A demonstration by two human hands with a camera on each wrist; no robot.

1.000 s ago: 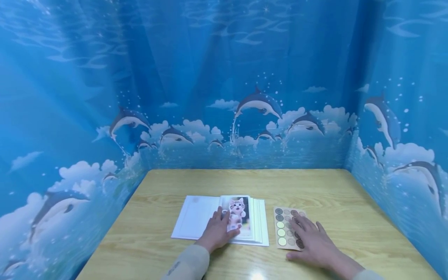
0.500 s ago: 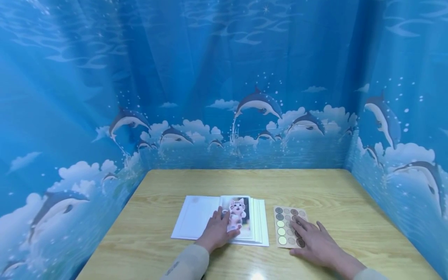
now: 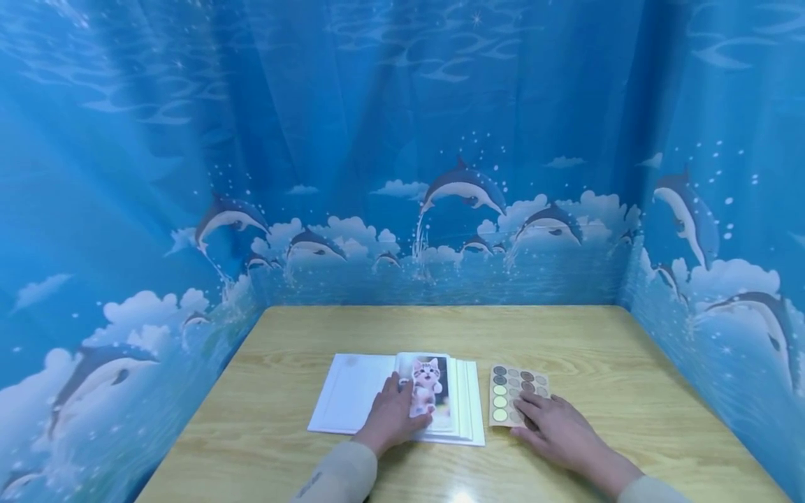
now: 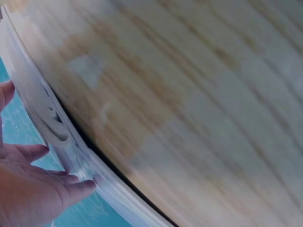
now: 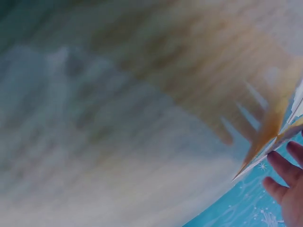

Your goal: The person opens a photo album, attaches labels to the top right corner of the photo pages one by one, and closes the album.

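A white photo album [image 3: 355, 391] lies open on the table, its right page showing a kitten picture [image 3: 429, 381]. My left hand [image 3: 391, 412] rests on that page with fingers spread, partly covering the picture; in the left wrist view the same hand [image 4: 33, 189] lies along the album's edge [image 4: 113, 182]. To the right, a sheet of round stickers [image 3: 499, 391] in dark, brown, cream and pale yellow has its near edge tilted up. My right hand [image 3: 560, 433] holds its near right part, fingers on top and thumb at the near edge. Those fingers hide several stickers.
The wood-grain table [image 3: 302, 328] reaches back to a blue curtain [image 3: 377, 140] printed with dolphins and clouds, which also hangs at both sides. A bright light reflection lies near the table's front.
My right fingers have drawn in on the sticker sheet, and its near edge has come up, with the sheet shifting slightly away from me. My left hand and the album stay in place.
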